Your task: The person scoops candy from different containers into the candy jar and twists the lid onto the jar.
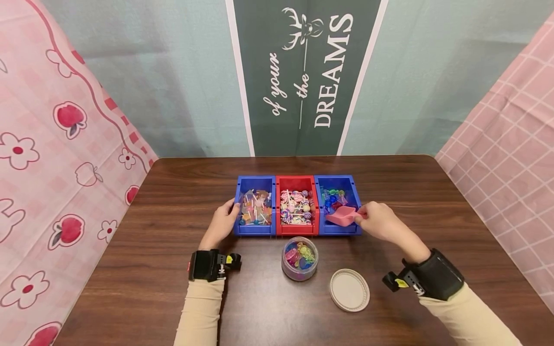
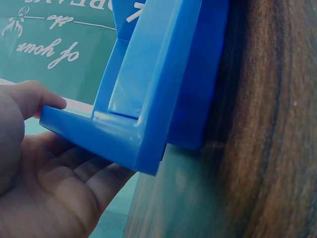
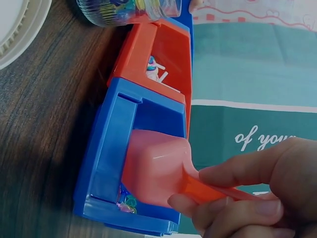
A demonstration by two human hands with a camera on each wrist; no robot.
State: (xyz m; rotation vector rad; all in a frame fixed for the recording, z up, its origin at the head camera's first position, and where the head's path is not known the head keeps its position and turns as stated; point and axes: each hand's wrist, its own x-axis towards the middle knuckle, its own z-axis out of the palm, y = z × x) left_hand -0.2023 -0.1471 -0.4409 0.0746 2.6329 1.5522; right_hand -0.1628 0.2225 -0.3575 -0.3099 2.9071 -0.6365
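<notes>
A pink scoop [image 1: 343,216] is pinched by its handle in my right hand [image 1: 379,220], its bowl inside the right blue bin [image 1: 339,230] over colourful wrapped-looking pieces [image 1: 333,201]. The right wrist view shows the scoop's underside [image 3: 158,166]. My left hand [image 1: 221,223] grips the outer wall of the left blue bin [image 2: 133,134], thumb on the rim and fingers beneath or behind it. That bin [image 1: 256,230] contains small lollipop-like pieces. Between the two stands a red bin [image 1: 296,230] with striped lollipops [image 1: 296,206].
In front of the bins stands a clear round jar [image 1: 299,274] partly filled with colourful pieces. Its likely lid, a cream round disc [image 1: 349,290], lies to the right on the brown wooden table [image 1: 173,202]. Curtains hang at the back and both sides.
</notes>
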